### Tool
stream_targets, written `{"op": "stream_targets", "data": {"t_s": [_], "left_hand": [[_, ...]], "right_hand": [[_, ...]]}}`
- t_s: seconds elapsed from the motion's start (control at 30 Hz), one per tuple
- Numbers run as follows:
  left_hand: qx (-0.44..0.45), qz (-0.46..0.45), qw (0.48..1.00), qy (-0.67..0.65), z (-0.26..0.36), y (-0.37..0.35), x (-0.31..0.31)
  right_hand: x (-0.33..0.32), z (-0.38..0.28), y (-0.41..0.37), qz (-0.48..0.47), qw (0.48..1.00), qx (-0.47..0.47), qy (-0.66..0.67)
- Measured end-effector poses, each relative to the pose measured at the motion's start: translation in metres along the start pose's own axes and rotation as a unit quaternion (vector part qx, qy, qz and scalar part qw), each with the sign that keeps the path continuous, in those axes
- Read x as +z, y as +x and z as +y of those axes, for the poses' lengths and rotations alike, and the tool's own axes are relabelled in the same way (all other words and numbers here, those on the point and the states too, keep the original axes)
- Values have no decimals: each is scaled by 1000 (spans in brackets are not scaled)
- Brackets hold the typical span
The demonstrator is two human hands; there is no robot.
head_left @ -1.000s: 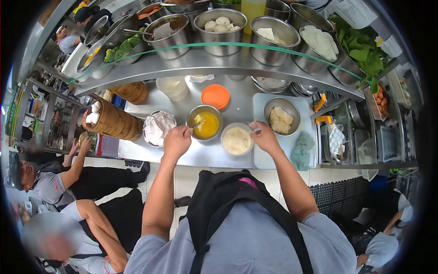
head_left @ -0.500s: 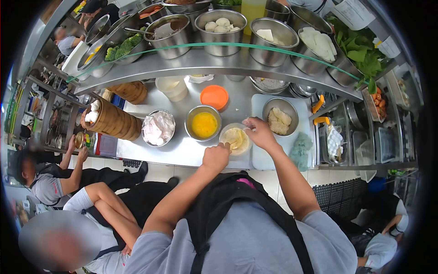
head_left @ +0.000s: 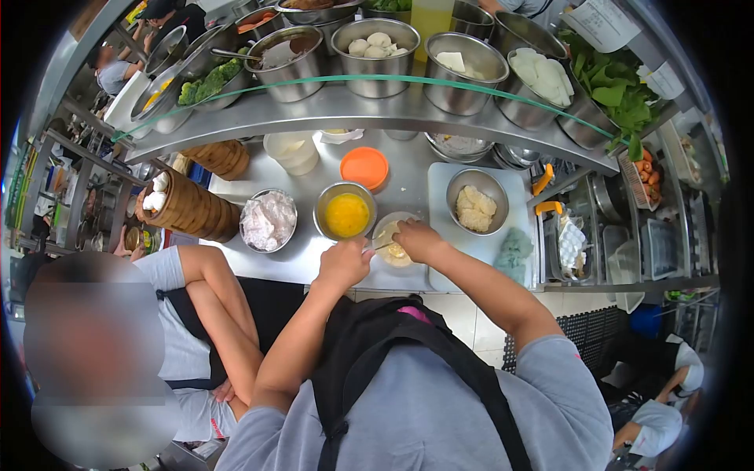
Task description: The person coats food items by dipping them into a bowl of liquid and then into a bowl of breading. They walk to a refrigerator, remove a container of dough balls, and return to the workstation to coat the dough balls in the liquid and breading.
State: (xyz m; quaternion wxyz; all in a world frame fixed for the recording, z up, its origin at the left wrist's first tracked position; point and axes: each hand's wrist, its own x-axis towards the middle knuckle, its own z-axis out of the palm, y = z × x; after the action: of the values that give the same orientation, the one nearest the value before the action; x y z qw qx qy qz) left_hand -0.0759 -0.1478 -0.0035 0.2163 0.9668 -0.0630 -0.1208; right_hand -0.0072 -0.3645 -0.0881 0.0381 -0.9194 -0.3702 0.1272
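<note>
A round translucent tub with pale yellow, wet-looking stuff in it stands on the steel table before me. My left hand, at the tub's left side, is closed around a thin-handled utensil whose end dips into the tub; its tip is hard to see. Over the tub's right side, my right hand has its fingers bent together and pointing down inside; what they pinch, if anything, is hidden. Beside the tub, to the left, sits a steel bowl of beaten egg. To the right, another steel bowl holds a pale, lumpy mixture.
A bowl of white floury pieces and stacked bamboo steamers stand left. An orange lid lies behind the egg. A white cutting board is on the right. Overhead runs a shelf of ingredient pots. A person with folded arms stands close left.
My right hand has moved from the tub's right rim to over its inside. The person at my left has come nearer the table. The view has shifted slightly.
</note>
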Motion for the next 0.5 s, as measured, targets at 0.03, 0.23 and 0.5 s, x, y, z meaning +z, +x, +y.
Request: {"op": "stream_targets", "data": {"t_s": [0.03, 0.23, 0.5], "left_hand": [[2, 0, 1000, 0, -5, 1, 4], [-42, -14, 999, -13, -17, 6, 6], [-72, 19, 997, -36, -17, 19, -27]], "right_hand": [[5, 3, 0, 13, 1000, -13, 6], [0, 10, 1, 10, 999, -40, 34], [-24, 7, 1, -22, 970, 52, 235]]}}
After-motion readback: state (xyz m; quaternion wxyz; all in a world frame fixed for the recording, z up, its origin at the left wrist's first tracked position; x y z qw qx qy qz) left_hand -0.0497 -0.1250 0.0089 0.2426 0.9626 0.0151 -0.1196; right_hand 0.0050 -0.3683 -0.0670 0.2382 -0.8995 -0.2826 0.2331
